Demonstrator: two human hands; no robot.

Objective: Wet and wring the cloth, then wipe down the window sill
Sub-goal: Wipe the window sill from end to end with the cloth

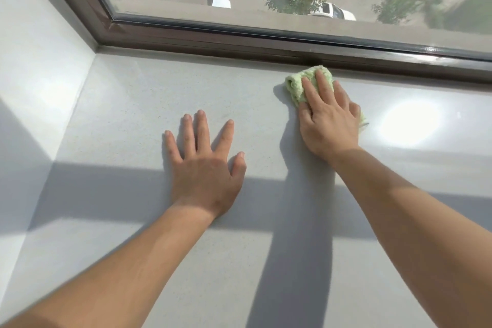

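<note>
**Wiping under way at the far edge of the sill**

The right hand (328, 120) presses the green cloth (294, 84) flat onto the sill (119, 114). Its fingers (323, 82) lie stretched over the cloth, pressing rather than gripping; the thumb is hidden. The cloth is bunched, far and right of centre, touching or just short of the dark frame (239, 40); I cannot tell which. A bit of it pokes out on the right side of the hand.

The left hand (205, 165) rests palm-down on the sill, fingers spread, holding nothing. It sits nearer and left of the cloth, apart from it. It probably serves as a brace.

Progress, as a judgement: the wet-and-wring step is likely done, since the cloth is already on the sill, though I cannot tell whether it is damp. The wiping step is in hand. The sill is glossy with glare to the right, so wiped and unwiped areas cannot be told apart. The far left corner, the near strip and the right stretch may all remain.
</note>
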